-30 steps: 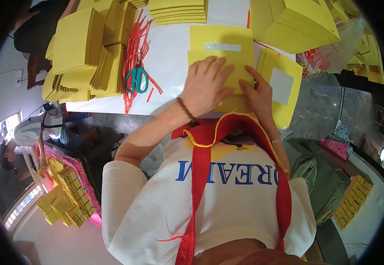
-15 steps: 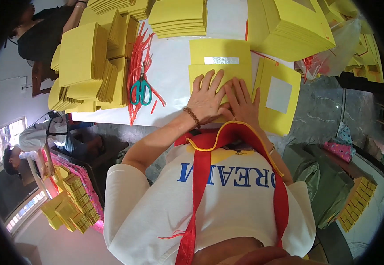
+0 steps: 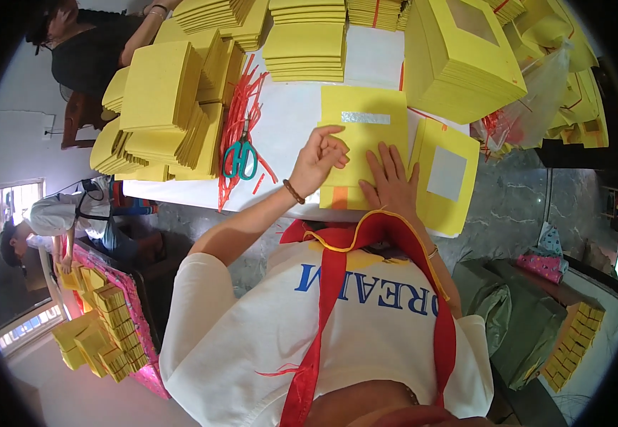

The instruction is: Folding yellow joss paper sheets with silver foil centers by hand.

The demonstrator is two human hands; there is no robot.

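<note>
A flat yellow paper piece [image 3: 366,153] lies near the table's front edge, with a shiny silver strip [image 3: 366,118] across its upper part and an orange patch at its lower edge. My right hand [image 3: 393,174] rests flat on it, fingers stretched out. Over its left edge hovers my left hand [image 3: 317,158], fingers loosely curled with gaps between them and nothing visible in them. Beside my right hand lies another yellow paper piece [image 3: 453,196] bearing a silver square [image 3: 446,171].
Green-handled scissors [image 3: 239,160] lie on red strips [image 3: 234,135]. Stacks of yellow paper [image 3: 156,89] stand at left, with a tall stack [image 3: 458,64] at back right beside a clear plastic bag [image 3: 536,99]. One person [image 3: 85,60] is at far left, another [image 3: 63,213] lower left.
My left hand has lifted off the yellow paper and moved to its left edge, its fingers curling. The right hand stays flat on the paper. The orange patch now shows. The whole view has shifted slightly.
</note>
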